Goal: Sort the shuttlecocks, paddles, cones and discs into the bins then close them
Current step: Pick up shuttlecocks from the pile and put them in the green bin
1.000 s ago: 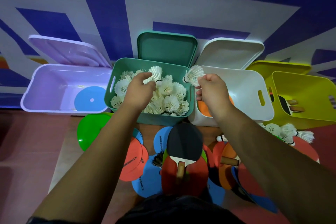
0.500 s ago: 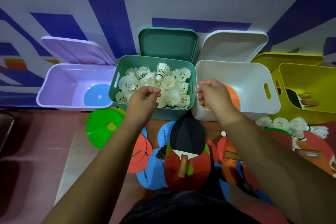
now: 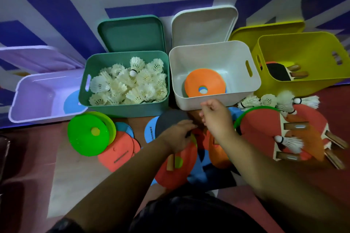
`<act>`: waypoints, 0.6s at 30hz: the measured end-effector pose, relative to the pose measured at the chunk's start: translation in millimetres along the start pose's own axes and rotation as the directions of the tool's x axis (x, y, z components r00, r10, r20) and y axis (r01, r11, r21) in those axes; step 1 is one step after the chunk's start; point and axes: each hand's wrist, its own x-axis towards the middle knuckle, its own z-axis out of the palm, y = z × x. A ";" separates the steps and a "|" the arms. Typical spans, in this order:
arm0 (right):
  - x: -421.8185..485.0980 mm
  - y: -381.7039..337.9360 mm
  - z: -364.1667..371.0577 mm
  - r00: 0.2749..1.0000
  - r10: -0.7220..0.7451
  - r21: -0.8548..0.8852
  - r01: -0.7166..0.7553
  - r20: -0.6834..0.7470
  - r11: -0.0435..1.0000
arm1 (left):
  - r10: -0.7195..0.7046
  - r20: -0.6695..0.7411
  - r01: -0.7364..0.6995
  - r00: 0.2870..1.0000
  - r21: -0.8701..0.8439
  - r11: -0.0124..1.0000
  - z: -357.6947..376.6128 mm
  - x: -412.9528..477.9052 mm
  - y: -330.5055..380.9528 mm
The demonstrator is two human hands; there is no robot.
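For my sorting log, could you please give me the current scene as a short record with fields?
green bin: open, full of shuttlecocks
white bin: open, holds orange cone
yellow bin: open, tilted, holds paddles
purple bin: open, holds blue disc
floor: loose discs, paddles, several shuttlecocks
left hand: on black paddle
right hand: above the pile, empty

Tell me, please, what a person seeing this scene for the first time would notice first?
Probably the green bin in the middle of the row, heaped with white shuttlecocks. Beside it on the right, the white bin holds an orange cone, and the yellow bin holds paddles. In front, both hands, left hand and right hand, reach over a colourful pile of discs and paddles on the floor.
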 end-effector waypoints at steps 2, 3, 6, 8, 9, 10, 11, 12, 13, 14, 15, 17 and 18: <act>3.1 13.8 -5.5 1.000 0.020 -0.045 -0.019 0.006 0.999 | -0.001 -0.004 0.002 1.000 0.148 0.989 6.7 8.5 -0.6; 4.4 19.5 -8.0 1.000 0.020 -0.079 -0.019 0.015 0.997 | -0.003 -0.008 0.005 1.000 0.242 0.970 7.1 9.9 0.8; 7.0 30.8 -13.8 0.996 -0.021 -0.242 0.040 0.082 0.970 | -0.028 -0.026 0.038 0.999 0.530 0.847 4.5 9.8 6.4; 9.1 36.9 -15.0 0.989 -0.040 -0.317 0.084 0.143 0.945 | -0.008 -0.050 0.038 0.999 0.623 0.781 3.2 9.3 9.1; 10.7 39.2 -14.7 0.986 -0.038 -0.333 0.092 0.165 0.938 | -0.006 -0.060 0.043 0.998 0.639 0.768 2.6 7.9 10.1; 12.2 40.2 -14.2 0.984 -0.036 -0.349 0.096 0.174 0.932 | -0.002 -0.075 0.049 0.997 0.642 0.765 2.6 7.0 9.2; 13.8 40.0 -13.7 0.984 -0.039 -0.371 0.103 0.176 0.923 | 0.004 -0.090 0.055 0.996 0.643 0.764 2.5 5.1 8.7; 15.9 39.4 -12.9 0.984 -0.047 -0.399 0.114 0.173 0.910 | -0.002 -0.105 0.070 0.994 0.643 0.763 2.4 3.2 7.7; 18.1 38.3 -12.2 0.983 -0.062 -0.429 0.131 0.171 0.894 | -0.012 -0.122 0.087 0.992 0.639 0.764 1.4 0.8 7.4; 19.9 36.4 -10.7 0.982 -0.073 -0.462 0.148 0.176 0.875 | -0.018 -0.137 0.101 0.990 0.629 0.771 0.4 -2.2 6.0; 21.8 35.2 -8.6 0.979 -0.079 -0.488 0.164 0.189 0.857 | -0.022 -0.148 0.110 0.989 0.615 0.781 -1.2 -5.5 4.7; 25.7 33.1 -2.3 0.972 -0.082 -0.530 0.189 0.219 0.826 | -0.039 -0.162 0.128 0.986 0.588 0.798 -3.8 -11.9 0.4; 28.0 33.2 1.8 0.968 -0.080 -0.548 0.202 0.239 0.811 | -0.049 -0.176 0.144 0.983 0.577 0.804 -4.7 -14.3 -2.3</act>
